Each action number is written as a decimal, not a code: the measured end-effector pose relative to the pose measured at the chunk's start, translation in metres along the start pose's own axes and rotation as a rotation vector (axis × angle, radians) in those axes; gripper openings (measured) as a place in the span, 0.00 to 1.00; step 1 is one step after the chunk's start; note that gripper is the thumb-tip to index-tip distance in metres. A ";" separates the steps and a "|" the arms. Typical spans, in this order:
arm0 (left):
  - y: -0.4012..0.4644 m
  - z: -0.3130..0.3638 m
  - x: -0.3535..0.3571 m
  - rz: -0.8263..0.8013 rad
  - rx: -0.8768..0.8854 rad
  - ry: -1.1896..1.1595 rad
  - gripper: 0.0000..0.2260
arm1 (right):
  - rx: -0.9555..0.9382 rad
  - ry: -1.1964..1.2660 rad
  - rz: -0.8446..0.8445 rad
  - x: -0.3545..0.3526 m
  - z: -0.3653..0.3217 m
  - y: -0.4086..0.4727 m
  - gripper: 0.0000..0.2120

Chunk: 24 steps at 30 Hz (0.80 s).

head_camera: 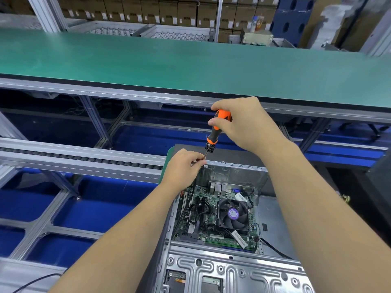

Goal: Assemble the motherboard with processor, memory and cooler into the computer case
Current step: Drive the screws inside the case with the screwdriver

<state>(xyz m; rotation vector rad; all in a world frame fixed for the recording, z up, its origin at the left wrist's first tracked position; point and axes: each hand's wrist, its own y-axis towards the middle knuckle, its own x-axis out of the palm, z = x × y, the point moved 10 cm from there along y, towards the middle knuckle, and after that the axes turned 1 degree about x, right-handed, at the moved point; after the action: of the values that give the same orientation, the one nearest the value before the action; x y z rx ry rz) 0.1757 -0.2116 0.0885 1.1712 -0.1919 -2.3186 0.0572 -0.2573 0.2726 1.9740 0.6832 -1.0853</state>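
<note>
An open grey computer case lies in front of me. Inside it sits the green motherboard with a black cooler fan and black cables. My right hand grips the orange-and-black handle of a screwdriver, held nearly upright over the case's far left corner. My left hand pinches the metal shaft near its tip at the case's rear rim. The tip and any screw are hidden by my fingers.
A long green-topped bench runs across beyond the case. A roller conveyor rail stretches to the left over blue flooring. Stacked cardboard boxes fill the back. A black cable trails off the case's right side.
</note>
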 end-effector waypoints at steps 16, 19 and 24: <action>0.000 0.005 0.000 -0.026 0.018 0.000 0.08 | -0.011 0.005 -0.024 0.002 0.000 0.000 0.15; 0.000 0.005 0.001 -0.030 0.022 0.009 0.07 | 0.003 -0.006 -0.044 0.000 0.001 0.000 0.15; 0.001 0.009 0.003 -0.060 0.049 0.029 0.06 | 0.059 -0.133 -0.073 0.002 0.003 0.000 0.25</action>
<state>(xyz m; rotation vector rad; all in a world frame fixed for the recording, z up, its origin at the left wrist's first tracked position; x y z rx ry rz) 0.1675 -0.2145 0.0922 1.2503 -0.2073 -2.3592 0.0568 -0.2602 0.2699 1.9185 0.6629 -1.2819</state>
